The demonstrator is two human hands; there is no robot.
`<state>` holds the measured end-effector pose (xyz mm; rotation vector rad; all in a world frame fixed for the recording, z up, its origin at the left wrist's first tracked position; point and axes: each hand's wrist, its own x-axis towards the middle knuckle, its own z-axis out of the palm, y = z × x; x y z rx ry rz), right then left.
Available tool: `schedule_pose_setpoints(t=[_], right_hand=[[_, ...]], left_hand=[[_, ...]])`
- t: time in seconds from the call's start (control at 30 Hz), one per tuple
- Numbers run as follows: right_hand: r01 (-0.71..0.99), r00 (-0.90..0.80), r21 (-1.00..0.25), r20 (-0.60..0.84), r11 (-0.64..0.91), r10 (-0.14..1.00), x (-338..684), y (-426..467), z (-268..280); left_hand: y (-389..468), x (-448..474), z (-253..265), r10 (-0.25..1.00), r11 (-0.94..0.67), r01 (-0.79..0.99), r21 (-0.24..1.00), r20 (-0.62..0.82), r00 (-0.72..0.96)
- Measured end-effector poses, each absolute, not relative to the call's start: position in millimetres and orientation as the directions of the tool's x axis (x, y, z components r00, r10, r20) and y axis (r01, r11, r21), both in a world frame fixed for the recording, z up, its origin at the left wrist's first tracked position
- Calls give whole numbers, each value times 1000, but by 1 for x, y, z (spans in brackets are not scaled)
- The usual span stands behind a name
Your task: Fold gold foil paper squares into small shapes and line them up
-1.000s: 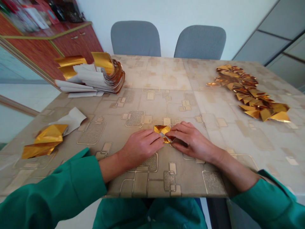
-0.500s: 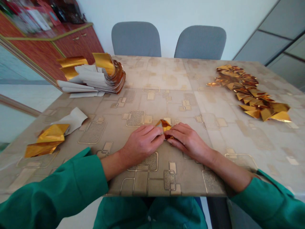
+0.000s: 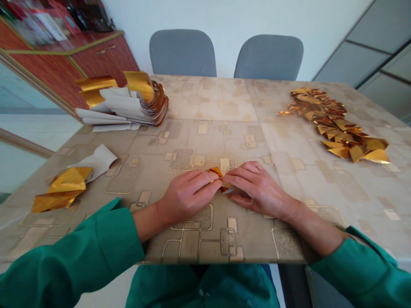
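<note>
A small piece of gold foil paper (image 3: 215, 171), partly folded, is held between my two hands just above the table near its front edge. My left hand (image 3: 189, 192) pinches its left side between thumb and fingers. On the right side, my right hand (image 3: 257, 186) grips it with thumb and bent fingers, and a pale underside shows beneath them. Fingers hide most of the piece. Loose gold paper sheets (image 3: 69, 184) with a pale-backed sheet (image 3: 101, 160) lie to the left of my left hand.
A bent stack of gold and white paper (image 3: 128, 102) stands at the back left. Several folded gold pieces (image 3: 340, 128) lie heaped at the back right. Two grey chairs (image 3: 183, 53) stand behind the patterned table (image 3: 208, 98). A wooden cabinet (image 3: 105, 60) is beyond the left corner.
The gold paper has turned and sits lower between my fingers, its raised flap flattened. My right fingers have shifted slightly left over it.
</note>
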<state>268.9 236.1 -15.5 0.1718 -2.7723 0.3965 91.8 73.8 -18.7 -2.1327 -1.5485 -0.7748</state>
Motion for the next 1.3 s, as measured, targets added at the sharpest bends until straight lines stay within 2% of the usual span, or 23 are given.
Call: schedule_pose_setpoints(t=[0.17, 0.33, 0.43, 0.53, 0.7, 0.83, 1.1, 1.3], right_hand=[[-169, -926, -235, 370, 957, -72, 269, 235, -15], [-204, -949, -223, 284, 953, -136, 269, 235, -13], [-233, -956, -267, 241, 935, -170, 269, 237, -12], [-237, -957, -353, 245, 905, -155, 270, 241, -13], [-198, -963, -501, 259, 843, -72, 271, 246, -19], [-134, -964, -564, 263, 815, 24, 268, 243, -23], [67, -944, -564, 231, 823, 235, 263, 230, -28], [151, -924, -547, 218, 823, 314, 263, 222, -28]], left_hand=[[74, 90, -22, 731, -363, 929, 71, 639, 237], [70, 90, -26, 826, -396, 915, 82, 467, 315], [64, 90, -27, 839, -406, 911, 79, 427, 337], [59, 91, -27, 836, -416, 907, 67, 420, 352], [57, 93, -29, 835, -441, 895, 69, 398, 381], [57, 94, -29, 827, -454, 890, 50, 396, 399], [56, 98, -27, 826, -456, 890, 22, 382, 414], [51, 100, -31, 868, -398, 916, 41, 341, 362]])
